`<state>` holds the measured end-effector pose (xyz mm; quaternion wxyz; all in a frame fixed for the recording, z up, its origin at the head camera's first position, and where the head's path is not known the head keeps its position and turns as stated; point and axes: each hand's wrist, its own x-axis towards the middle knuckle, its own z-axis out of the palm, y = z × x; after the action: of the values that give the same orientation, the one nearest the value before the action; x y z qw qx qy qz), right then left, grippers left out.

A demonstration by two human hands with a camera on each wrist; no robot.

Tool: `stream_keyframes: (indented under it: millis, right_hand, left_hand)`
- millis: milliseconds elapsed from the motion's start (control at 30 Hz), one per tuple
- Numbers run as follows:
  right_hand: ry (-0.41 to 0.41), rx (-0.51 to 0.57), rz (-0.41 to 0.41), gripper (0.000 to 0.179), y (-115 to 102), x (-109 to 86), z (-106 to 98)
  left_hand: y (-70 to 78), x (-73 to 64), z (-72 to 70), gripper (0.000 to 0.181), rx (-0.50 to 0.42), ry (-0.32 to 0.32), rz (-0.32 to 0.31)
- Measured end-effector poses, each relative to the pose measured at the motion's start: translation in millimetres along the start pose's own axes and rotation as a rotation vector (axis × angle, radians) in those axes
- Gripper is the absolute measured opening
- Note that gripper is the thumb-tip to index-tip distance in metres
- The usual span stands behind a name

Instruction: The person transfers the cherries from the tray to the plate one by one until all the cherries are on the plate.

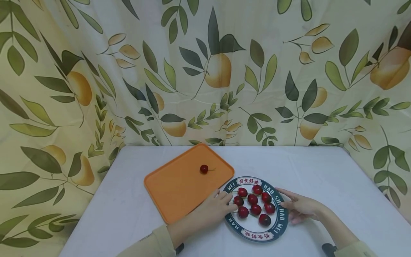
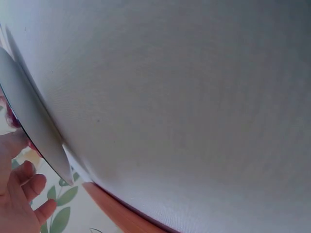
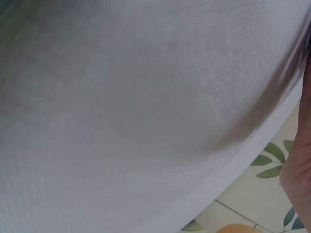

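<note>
A round plate (image 1: 245, 233) with a dark green patterned rim stands on the table and holds several dark red cherries (image 1: 252, 199). My left hand (image 1: 216, 206) reaches over the plate's left rim, thumb and fingertips right beside the leftmost cherries. In the left wrist view, that hand (image 2: 22, 187) has loosely bent fingers, and the plate's pale underside (image 2: 36, 121) shows side-on. My right hand (image 1: 305, 206) holds the plate's right rim, thumb on the edge, other fingers lower down. Only part of the right hand (image 3: 299, 170) shows in the right wrist view.
An orange tray (image 1: 179, 185) lies left of the plate, its right side close to the plate's rim. One cherry (image 1: 204, 169) with a stem lies on it. White cloth covers the table (image 1: 314, 167); a leaf-and-fruit patterned curtain (image 1: 257, 92) hangs behind.
</note>
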<state>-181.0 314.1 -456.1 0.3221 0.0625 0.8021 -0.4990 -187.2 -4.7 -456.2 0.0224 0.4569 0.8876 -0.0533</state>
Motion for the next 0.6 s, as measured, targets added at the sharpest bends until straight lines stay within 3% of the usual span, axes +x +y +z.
stream_keyframes:
  millis: [433, 600]
  right_hand:
    - [-0.026, 0.006, -0.029, 0.073, -1.2, -1.8, -0.8]
    - [-0.024, 0.003, -0.024, 0.072, -0.7, -1.4, -0.9]
  left_hand:
    - [-1.4, 0.2, 3.1, 0.033, -0.024, 0.008, -0.034]
    - [-3.8, -0.2, 0.0, 0.032, -0.087, 0.036, -0.074]
